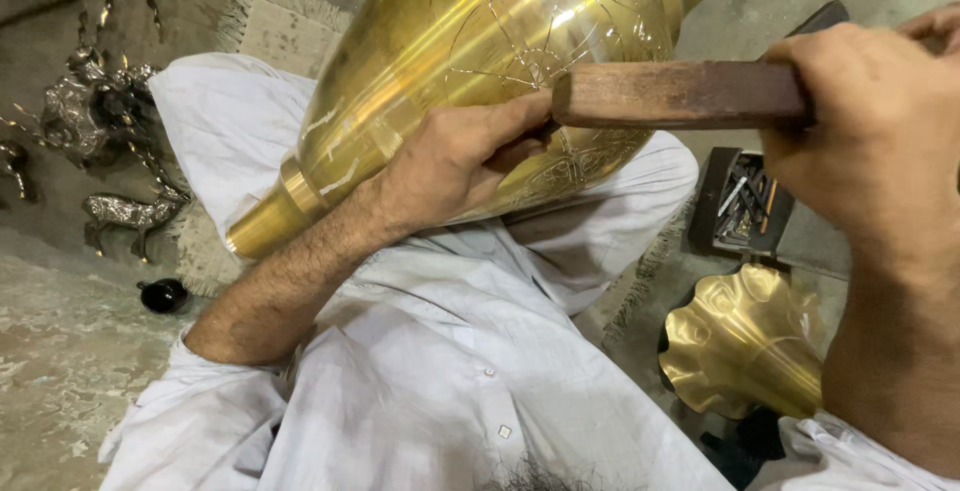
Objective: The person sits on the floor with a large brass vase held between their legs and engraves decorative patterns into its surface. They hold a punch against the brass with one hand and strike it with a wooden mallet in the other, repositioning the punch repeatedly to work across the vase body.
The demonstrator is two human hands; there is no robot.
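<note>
**Brass vase on the lap, one hand against it, the other on a wooden handle**

A large brass vase (470,61) lies tilted across the person's lap, on white cloth, its narrow foot pointing lower left and its neck running out of the top of the picture. Fine engraved lines and pale scratch marks cover its polished side.

A second brass piece (745,341), fluted with a wavy rim, lies on the floor at lower right, well apart from the vase. Above it stands a small dark box (745,206) holding a bundle of thin metal tools. At far left, on the floor, are silver-coloured metal ornaments (100,116), one shaped like a deer, and near them a small round black object (163,295).

The right hand (880,141) has its grip closed tightly around a thick wooden handle (680,93), which lies level with its free end right at the left hand. The left hand (465,166) rests on the belly of the vase, fingers curled and pressed together as if pinching something slim; what it pinches is hidden.
</note>
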